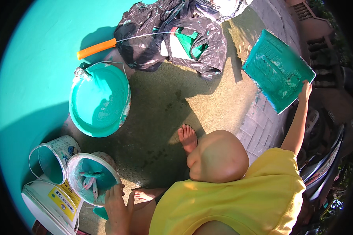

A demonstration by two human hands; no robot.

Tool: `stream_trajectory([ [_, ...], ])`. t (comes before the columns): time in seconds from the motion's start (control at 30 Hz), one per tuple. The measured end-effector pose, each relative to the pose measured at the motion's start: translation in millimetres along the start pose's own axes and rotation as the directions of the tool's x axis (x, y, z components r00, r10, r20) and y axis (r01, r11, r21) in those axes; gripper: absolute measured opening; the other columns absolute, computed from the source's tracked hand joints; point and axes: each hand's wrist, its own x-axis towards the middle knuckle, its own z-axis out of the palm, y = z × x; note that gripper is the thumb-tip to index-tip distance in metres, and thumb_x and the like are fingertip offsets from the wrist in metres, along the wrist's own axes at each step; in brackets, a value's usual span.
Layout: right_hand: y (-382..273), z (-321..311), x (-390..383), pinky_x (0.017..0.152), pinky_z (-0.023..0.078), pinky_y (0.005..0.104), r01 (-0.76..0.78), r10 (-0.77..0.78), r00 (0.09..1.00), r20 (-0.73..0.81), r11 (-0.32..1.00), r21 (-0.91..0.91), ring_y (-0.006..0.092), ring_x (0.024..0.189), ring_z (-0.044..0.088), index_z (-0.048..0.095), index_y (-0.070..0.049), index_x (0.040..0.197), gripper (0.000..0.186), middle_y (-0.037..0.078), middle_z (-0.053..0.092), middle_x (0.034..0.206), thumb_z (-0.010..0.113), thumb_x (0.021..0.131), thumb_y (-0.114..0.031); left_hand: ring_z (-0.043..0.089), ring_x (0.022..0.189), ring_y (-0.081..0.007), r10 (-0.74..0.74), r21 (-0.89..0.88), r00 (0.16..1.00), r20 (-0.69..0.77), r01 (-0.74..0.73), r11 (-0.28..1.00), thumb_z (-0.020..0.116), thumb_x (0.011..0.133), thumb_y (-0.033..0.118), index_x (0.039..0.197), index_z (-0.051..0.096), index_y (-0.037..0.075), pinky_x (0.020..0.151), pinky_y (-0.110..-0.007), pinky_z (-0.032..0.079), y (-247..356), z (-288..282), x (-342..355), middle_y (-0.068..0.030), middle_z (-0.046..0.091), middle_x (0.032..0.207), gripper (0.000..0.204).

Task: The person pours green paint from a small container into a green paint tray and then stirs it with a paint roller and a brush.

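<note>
Teal rectangular paint tray (276, 64), clamped at one corner in right hand (305, 91), held out far right. Left hand (119, 207) at rim of paint-stained round white bucket (108, 170) containing paint-caked tools (89, 183); cannot tell whether closed on it. Farther off, crumpled black plastic bag (139, 45), orange-handled metal rod (96, 49).

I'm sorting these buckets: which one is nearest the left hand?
The bucket holding paint-smeared, stick-like things; it alone has the left hand at its rim.
</note>
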Motion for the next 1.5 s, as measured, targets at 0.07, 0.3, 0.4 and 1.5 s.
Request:
stream_trajectory([
  [0.07, -8, 10, -35, 0.077, 0.054, 0.0399, -0.341, 0.319, 0.94, 0.124, 0.896, 0.283, 0.0255, 0.087, 0.064, 0.063, 0.003, 0.102, 0.029, 0.011, 0.063, 0.093, 0.062, 0.079, -0.014, 0.056, 0.08, -0.0344, -0.059, 0.02, 0.998, -0.031, 0.059, 0.998, 0.074, 0.08, 0.013, 0.102, 0.058, 0.003, 0.07, -0.045, 0.042, 10, -4, -10, -0.0127, 0.058, 0.083, 0.029],
  [0.3, -95, -29, -59, 0.066, 0.056, 0.0386, -0.332, 0.264, 0.911, 0.318, 0.925, 0.183, 0.0221, 0.075, 0.064, 0.061, 0.002, 0.099, 0.024, 0.01, 0.063, 0.087, 0.062, 0.084, -0.017, 0.057, 0.086, -0.036, 0.037, 0.001, 0.999, 0.003, -0.037, 0.999, 0.072, 0.082, 0.016, 0.108, 0.058, 0.002, 0.076, -0.046, 0.043, 19, -12, -14, -0.0154, 0.059, 0.089, 0.033],
  [0.4, -133, 2, -82, 0.062, 0.054, 0.0347, -0.348, 0.248, 0.871, 0.423, 0.921, 0.176, 0.0196, 0.071, 0.063, 0.062, 0.001, 0.097, 0.022, 0.008, 0.062, 0.084, 0.062, 0.085, -0.018, 0.058, 0.095, -0.0398, -0.01, -0.021, 0.998, 0.061, 0.011, 1.0, 0.069, 0.089, 0.027, 0.116, 0.058, 0.001, 0.087, -0.048, 0.045, 29, -21, -15, -0.0207, 0.062, 0.098, 0.039],
  [1.5, -132, 106, -239, 0.062, 0.048, 0.028, -0.39, 0.273, 0.695, 0.666, 0.92, 0.029, 0.0124, 0.069, 0.059, 0.064, -0.009, 0.092, 0.02, 0.001, 0.06, 0.081, 0.064, 0.088, -0.029, 0.064, 0.076, -0.0174, -0.132, -0.655, 0.967, -0.219, -0.045, 0.754, 0.08, 0.08, 0.039, 0.095, 0.067, -0.001, 0.075, -0.033, 0.051, 113, 164, 277, -0.0087, 0.068, 0.082, 0.045],
])
